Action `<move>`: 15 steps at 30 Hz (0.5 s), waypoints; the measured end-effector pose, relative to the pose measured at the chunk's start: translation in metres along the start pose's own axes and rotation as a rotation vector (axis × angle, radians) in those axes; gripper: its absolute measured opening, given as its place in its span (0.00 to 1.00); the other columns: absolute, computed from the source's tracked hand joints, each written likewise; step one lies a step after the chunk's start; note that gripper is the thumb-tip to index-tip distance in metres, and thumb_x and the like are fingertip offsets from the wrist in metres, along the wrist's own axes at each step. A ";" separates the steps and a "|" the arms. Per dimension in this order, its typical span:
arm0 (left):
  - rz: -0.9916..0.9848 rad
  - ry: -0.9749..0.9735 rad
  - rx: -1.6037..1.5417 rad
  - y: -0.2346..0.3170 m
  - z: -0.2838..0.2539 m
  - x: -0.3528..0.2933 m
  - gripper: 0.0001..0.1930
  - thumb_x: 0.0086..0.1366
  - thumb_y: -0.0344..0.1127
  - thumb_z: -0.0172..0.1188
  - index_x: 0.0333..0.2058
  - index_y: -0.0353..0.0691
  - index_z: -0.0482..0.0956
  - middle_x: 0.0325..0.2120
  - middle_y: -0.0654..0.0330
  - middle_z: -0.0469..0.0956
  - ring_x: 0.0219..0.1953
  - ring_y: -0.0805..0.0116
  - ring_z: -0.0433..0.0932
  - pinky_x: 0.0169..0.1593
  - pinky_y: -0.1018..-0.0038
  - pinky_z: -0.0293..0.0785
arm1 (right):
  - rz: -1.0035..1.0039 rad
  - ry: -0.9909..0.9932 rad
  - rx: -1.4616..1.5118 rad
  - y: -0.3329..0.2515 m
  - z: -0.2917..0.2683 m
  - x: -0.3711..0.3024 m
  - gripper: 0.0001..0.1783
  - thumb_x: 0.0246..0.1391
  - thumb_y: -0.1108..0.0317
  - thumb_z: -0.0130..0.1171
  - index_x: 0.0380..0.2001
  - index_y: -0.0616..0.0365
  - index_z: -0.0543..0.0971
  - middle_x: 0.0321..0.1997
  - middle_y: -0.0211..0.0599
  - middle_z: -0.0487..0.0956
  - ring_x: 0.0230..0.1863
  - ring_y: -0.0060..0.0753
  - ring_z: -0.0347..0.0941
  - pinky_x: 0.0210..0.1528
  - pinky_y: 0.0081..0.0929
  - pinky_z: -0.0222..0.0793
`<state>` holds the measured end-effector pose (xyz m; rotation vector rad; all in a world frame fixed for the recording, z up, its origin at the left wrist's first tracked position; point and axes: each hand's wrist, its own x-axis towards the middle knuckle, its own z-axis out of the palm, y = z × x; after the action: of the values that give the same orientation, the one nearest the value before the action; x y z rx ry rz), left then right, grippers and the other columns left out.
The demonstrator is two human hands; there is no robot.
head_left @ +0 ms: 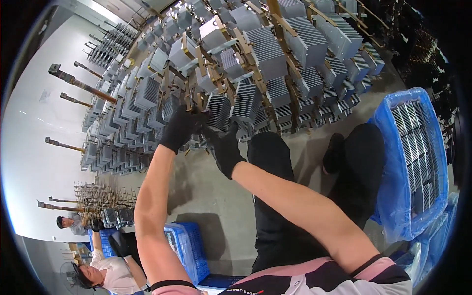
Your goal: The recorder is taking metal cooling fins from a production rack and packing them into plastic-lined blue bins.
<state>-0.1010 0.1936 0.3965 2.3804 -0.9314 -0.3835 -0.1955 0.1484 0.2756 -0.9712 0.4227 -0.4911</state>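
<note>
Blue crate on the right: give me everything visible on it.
The blue crate sits at the person's right on the grey floor, lined with a translucent blue plastic bag folded over its rim. Inside lie rows of silvery finned metal heat sinks, packed side by side, filling much of it. It looks like moulded plastic. Neither gloved hand touches it; a dark trouser leg is right beside its left wall. Its lower edge is partly hidden.

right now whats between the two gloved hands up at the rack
A small gap only: left hand and right hand flank a finned heat sink on the rack, head view.
</note>
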 end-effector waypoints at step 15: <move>0.005 -0.078 -0.116 -0.045 0.002 0.007 0.15 0.64 0.30 0.58 0.49 0.39 0.77 0.29 0.60 0.78 0.32 0.66 0.79 0.32 0.73 0.77 | 0.205 0.098 0.528 -0.011 -0.013 0.008 0.22 0.61 0.57 0.58 0.52 0.59 0.69 0.49 0.37 0.74 0.48 0.30 0.72 0.55 0.29 0.66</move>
<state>-0.0726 0.2153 0.3685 2.2709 -0.9243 -0.5173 -0.1984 0.1303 0.2774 -0.3910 0.4453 -0.4336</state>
